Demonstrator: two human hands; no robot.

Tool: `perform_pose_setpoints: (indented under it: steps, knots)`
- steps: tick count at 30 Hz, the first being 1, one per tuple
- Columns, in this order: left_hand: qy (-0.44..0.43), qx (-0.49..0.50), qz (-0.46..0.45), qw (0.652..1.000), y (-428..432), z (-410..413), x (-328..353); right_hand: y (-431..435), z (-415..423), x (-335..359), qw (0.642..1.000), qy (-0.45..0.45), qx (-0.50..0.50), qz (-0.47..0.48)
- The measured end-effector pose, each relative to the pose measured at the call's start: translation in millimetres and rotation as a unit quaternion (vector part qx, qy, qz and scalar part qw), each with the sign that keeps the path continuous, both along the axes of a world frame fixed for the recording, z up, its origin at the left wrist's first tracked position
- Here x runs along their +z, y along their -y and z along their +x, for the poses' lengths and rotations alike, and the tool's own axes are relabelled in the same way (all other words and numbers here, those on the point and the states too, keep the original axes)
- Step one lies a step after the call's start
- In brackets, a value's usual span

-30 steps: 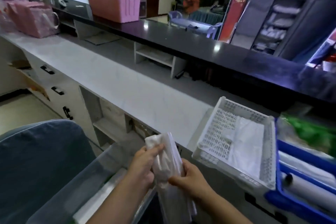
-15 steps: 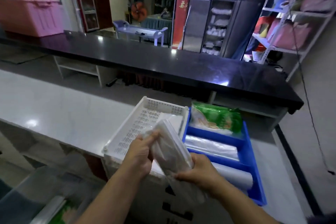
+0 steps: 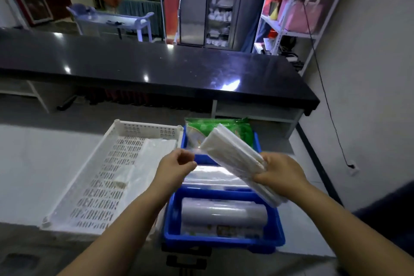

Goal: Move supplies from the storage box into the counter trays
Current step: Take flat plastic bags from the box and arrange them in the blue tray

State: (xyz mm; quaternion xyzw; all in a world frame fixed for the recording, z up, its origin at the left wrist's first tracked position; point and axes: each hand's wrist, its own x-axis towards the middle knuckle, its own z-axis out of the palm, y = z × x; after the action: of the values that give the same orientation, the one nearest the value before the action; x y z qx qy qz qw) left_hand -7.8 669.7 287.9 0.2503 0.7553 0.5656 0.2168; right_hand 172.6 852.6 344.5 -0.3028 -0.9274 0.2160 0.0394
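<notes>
The right hand [image 3: 282, 175] grips a white pack [image 3: 233, 152] in the air over the blue tray [image 3: 224, 242]. The left hand [image 3: 177, 168] curls by its end; I cannot tell if it holds anything. The tray already has a green bag [image 3: 224, 127] and a roll [image 3: 224, 213]. This pack still needs putting down.

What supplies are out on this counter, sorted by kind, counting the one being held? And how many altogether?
Green packet: 1
Rolls in clear wrap: 2
White bundle, gripped by the right hand: 1
Flat clear pack lying in the white tray: 1
Total: 5
</notes>
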Motion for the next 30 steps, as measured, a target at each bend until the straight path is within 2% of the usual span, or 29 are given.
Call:
perform_pose_setpoints:
  steps: [2, 5, 9, 12, 16, 20, 27, 30]
  knots:
    - [-0.111, -0.088, -0.12, 0.983, -21, -8, -12, -13, 0, -1, 1.0, -0.002, -0.03, -0.004]
    - [-0.266, -0.19, -0.252, 0.911, -47, -21, -30, -27, -8, -6, 0.998, 0.006, -0.061, 0.005]
    - [-0.345, -0.262, -0.353, 0.829, -74, -33, -43, -38, -20, -14, 0.996, 0.005, -0.091, 0.012]
    - [-0.401, -0.286, -0.384, 0.781, -86, -35, -55, -44, -25, -22, 0.994, -0.011, -0.113, -0.002]
    - [-0.411, -0.281, -0.39, 0.774, -92, -36, -67, -52, -28, -30, 0.991, -0.023, -0.13, -0.022]
    - [-0.403, -0.274, -0.387, 0.783, -95, -34, -72, -60, -30, -35, 0.99, -0.021, -0.137, -0.035]
    - [-0.439, -0.278, -0.388, 0.761, -97, -35, -66, -78, -37, -42, 0.991, -0.02, -0.116, -0.062]
    - [-0.421, -0.26, -0.354, 0.793, -93, -27, -58, -85, -40, -38, 0.993, -0.009, -0.096, -0.065]
